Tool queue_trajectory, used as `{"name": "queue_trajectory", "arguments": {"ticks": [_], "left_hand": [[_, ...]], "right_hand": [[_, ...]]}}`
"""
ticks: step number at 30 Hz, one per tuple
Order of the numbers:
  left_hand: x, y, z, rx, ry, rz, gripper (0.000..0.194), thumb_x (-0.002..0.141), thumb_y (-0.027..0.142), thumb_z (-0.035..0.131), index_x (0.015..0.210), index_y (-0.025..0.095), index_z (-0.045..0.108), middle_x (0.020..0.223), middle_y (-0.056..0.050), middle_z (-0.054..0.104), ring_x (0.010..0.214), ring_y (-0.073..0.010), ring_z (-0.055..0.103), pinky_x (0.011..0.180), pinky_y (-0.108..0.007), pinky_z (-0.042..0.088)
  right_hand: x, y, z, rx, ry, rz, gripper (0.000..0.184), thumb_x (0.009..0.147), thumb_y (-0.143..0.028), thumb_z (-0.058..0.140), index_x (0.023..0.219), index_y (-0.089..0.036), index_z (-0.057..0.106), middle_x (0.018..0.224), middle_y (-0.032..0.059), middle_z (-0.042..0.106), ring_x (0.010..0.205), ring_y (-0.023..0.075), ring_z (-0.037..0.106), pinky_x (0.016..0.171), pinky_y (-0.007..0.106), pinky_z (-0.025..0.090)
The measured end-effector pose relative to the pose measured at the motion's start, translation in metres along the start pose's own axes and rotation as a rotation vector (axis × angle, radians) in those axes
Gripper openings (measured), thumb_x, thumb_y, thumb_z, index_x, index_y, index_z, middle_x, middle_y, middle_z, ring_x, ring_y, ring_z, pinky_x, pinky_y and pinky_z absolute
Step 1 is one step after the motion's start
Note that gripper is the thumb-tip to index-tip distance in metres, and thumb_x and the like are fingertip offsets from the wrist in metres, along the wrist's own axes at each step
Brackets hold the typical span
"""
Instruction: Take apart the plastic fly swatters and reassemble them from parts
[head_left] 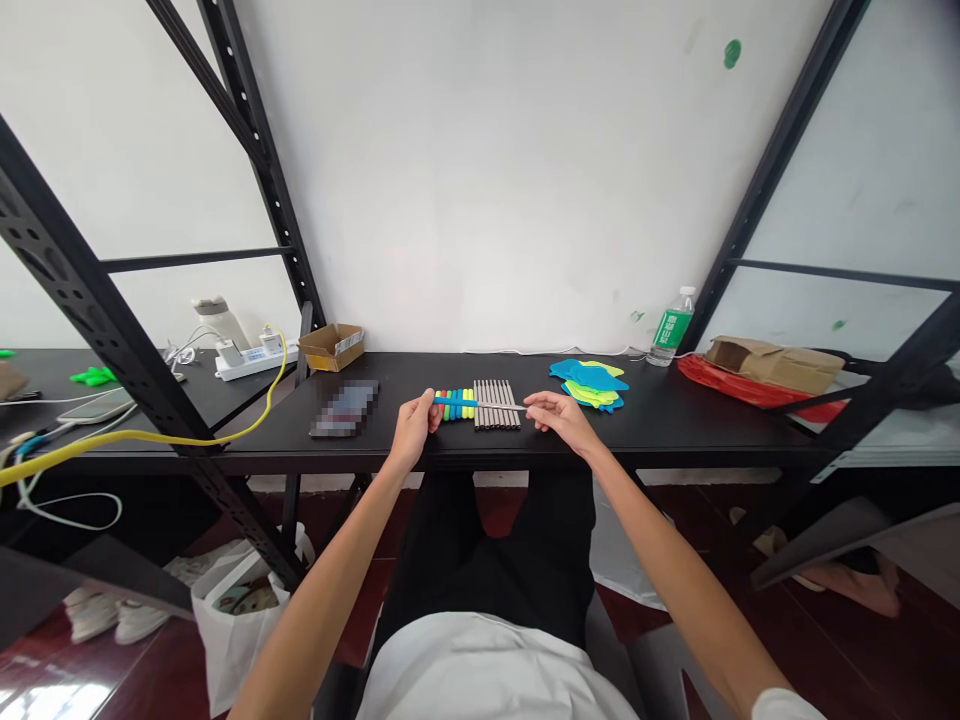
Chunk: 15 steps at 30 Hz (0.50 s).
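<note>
Level above the table's front part is a slim stick-like tool (459, 402) with a blue handle and a thin, pale, tapering end. My left hand (415, 422) is closed on its blue end. At the other side, my right hand (559, 415) pinches at the pale tip. Just behind the tool lies a neat row of coloured rods (457, 412), red, blue, green and yellow. Beside that row, several grey-brown rods (496, 392) lie parallel. A pile of blue and yellow-green flat cut shapes (590, 382) rests to the right of my right hand.
A pixelated flat object (345, 408) and a small open cardboard box (331, 347) sit at left on the black table (405, 370). A bottle (672, 328) stands at back right. Black shelf posts (262, 170) frame both sides. A yellow cable (259, 415) crosses at left.
</note>
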<state>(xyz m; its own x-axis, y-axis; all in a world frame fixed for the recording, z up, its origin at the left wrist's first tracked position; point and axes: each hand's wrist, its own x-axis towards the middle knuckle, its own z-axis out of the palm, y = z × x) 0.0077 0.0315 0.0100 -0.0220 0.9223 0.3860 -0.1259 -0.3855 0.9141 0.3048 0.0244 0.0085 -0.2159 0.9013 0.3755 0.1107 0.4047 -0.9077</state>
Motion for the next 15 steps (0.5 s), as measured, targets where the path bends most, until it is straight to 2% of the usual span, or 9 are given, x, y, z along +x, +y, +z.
{"name": "queue_trajectory", "arguments": {"ticks": [4, 15], "left_hand": [[-0.0002, -0.0003, -0.0005, -0.023, 0.007, -0.001, 0.047, 0.09, 0.053, 0.057, 0.058, 0.021, 0.045, 0.053, 0.001, 0.045, 0.048, -0.0115, 0.04, 0.049, -0.027, 0.031], [-0.0001, -0.0001, -0.0006, -0.004, -0.024, -0.027, 0.046, 0.089, 0.053, 0.057, 0.059, 0.02, 0.046, 0.054, 0.0, 0.046, 0.049, -0.0117, 0.041, 0.049, -0.027, 0.031]], "right_hand": [[0.0014, 0.0037, -0.0005, 0.028, 0.021, -0.008, 0.038, 0.075, -0.045, 0.076, 0.103, -0.019, 0.072, 0.083, 0.0042, 0.068, 0.065, 0.0139, 0.058, 0.057, 0.027, 0.048], [0.0053, 0.0098, -0.0016, -0.014, 0.117, 0.043, 0.035, 0.074, -0.046, 0.076, 0.093, -0.017, 0.073, 0.085, 0.008, 0.074, 0.064, 0.0152, 0.06, 0.055, 0.027, 0.048]]}}
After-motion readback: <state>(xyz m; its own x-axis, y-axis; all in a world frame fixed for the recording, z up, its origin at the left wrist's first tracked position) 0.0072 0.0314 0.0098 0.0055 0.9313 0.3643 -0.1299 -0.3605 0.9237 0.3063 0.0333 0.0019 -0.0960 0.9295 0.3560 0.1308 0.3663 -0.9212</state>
